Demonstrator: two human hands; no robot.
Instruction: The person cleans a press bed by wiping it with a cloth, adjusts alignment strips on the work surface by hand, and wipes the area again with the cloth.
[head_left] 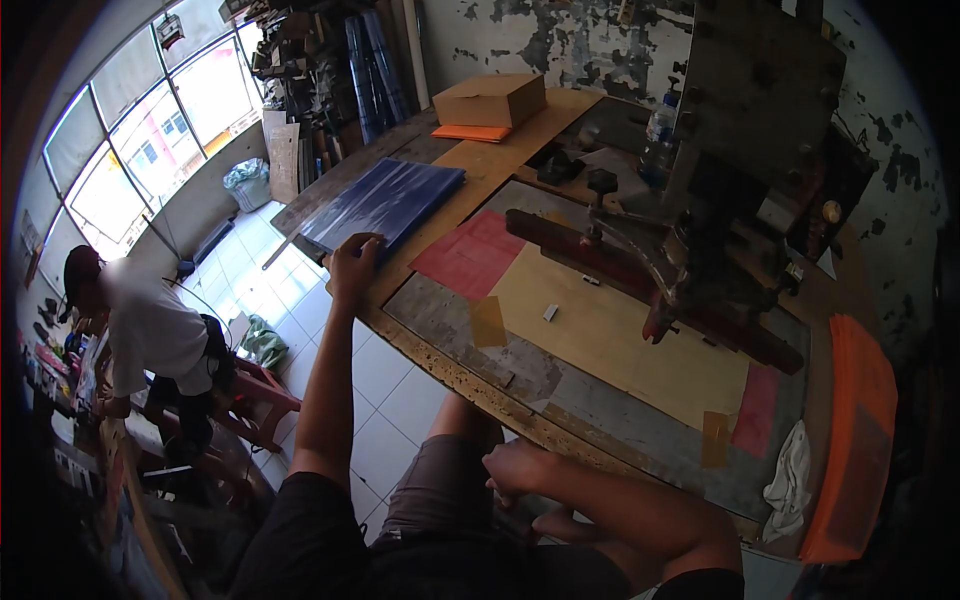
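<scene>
At the near edge of a stack of shiny dark-blue plastic sheets (pixel 400 190), my left hand (pixel 355 262) has its fingers bent and closed on the edge of a sheet. My right hand (pixel 513 470) is curled closed above my lap, below the table edge; whatever it may hold is hidden. In front of me is a press machine (pixel 690 240) with a dark bar over a tan board (pixel 610 345). Pink-red sheets (pixel 468 254) show under the board, and brown tape (pixel 488 322) lies on its left edge. A small pale block (pixel 551 313) rests on the board.
A cardboard box (pixel 490 100) stands at the back on orange sheets (pixel 470 133). Orange folders (pixel 852 440) and a white cloth (pixel 790 485) lie at the right. A bottle (pixel 658 140) stands beside the press. Another person (pixel 165 340) works at the left near a red stool (pixel 262 400).
</scene>
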